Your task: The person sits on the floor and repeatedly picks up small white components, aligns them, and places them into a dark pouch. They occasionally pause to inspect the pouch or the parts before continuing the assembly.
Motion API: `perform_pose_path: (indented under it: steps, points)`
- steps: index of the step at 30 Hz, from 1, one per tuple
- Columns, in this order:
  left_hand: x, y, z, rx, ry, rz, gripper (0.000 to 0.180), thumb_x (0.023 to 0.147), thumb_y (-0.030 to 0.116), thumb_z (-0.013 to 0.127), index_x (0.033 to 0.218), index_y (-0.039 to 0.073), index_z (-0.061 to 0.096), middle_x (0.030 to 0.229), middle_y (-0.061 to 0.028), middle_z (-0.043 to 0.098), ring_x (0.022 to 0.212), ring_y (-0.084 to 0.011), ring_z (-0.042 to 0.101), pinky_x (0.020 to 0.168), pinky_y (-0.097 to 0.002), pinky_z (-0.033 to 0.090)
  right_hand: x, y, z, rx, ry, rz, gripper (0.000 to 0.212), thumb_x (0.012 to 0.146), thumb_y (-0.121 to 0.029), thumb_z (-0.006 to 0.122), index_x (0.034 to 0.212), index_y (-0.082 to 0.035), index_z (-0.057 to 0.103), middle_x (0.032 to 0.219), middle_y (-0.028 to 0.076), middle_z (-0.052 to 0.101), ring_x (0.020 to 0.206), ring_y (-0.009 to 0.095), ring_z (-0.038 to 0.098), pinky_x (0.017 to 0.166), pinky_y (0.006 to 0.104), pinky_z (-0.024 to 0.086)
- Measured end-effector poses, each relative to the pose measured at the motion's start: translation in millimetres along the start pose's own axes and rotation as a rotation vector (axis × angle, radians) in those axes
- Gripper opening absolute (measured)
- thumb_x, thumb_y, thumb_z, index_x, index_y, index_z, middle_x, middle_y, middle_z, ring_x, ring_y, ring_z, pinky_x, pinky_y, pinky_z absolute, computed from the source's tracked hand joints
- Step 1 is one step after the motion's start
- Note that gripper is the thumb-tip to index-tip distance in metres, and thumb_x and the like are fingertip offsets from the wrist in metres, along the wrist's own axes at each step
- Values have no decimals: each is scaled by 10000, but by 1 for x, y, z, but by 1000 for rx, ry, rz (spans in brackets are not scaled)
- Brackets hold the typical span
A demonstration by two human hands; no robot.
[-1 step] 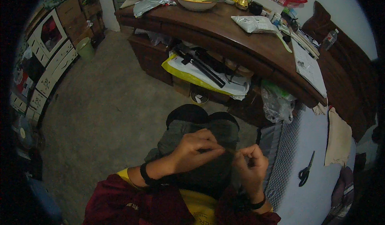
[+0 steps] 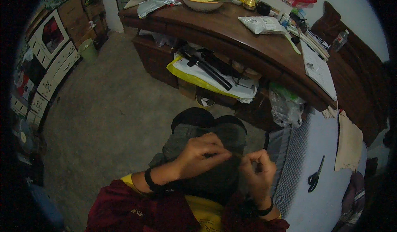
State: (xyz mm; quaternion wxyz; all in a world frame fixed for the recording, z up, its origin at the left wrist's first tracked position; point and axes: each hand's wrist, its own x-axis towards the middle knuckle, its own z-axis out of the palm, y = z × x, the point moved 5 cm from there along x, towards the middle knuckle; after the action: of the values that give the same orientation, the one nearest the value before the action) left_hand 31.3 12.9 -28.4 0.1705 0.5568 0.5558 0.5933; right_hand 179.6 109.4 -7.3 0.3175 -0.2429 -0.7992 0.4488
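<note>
My left hand [image 2: 204, 153] is above my lap, thumb and fingertips pressed together in a pinch. Facing it a short gap away, my right hand [image 2: 259, 170] pinches too, its index finger curled to the thumb. Something very thin and dark may run between the two pinches, but it is too small and dim to name. Below the hands lies dark grey-green cloth over my knees [image 2: 178, 143]. To the right, black-handled scissors [image 2: 315, 178] lie on the pale blue bed cover [image 2: 297, 203]. A beige cloth [image 2: 348, 143] with a frayed edge lies beyond them.
Ahead stands a dark wooden desk [image 2: 182, 23] with a bowl of food [image 2: 202, 2], a white plastic packet [image 2: 263, 25] and papers [image 2: 316, 68]. A clear plastic bag [image 2: 285, 108] hangs by its right end. A green bin [image 2: 87, 49] stands far left beside a white cabinet [image 2: 56, 62].
</note>
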Motion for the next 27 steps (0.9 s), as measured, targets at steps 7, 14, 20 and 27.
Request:
perform_pose_path:
  steps: [7, 14, 20, 27]
  points:
    - [-4, -1, -3, -90, 48, -150, 74, 782, 60, 711, 843, 19, 711, 770, -63, 618, 712, -139, 589, 590, -251, 455, -1, -6, 9, -36, 20, -126, 88, 795, -27, 656, 765, -10, 575, 674, 84, 619, 568, 132, 579, 529, 262, 461]
    - [-4, 3, -4, 28, 95, -65, 77, 775, 59, 712, 842, 20, 712, 757, -63, 611, 694, -142, 575, 575, -258, 440, -3, 1, 13, 114, -34, 100, 85, 826, -43, 629, 781, -9, 566, 688, 42, 608, 615, 86, 559, 573, 233, 446]
    - [-2, 6, -14, 109, 110, -18, 88, 761, 72, 722, 842, 37, 719, 751, -64, 613, 673, -161, 576, 568, -267, 443, -4, 8, 10, 319, -80, 267, 66, 857, -60, 619, 817, -25, 579, 727, 25, 617, 657, 69, 556, 611, 224, 445]
    - [-6, -3, -18, 0, 92, -257, 109, 780, 125, 723, 870, 65, 738, 800, -53, 628, 726, -140, 581, 608, -259, 454, -6, 9, -2, 302, 30, 256, 97, 866, -78, 575, 787, -50, 527, 669, 15, 575, 570, 65, 527, 534, 205, 415]
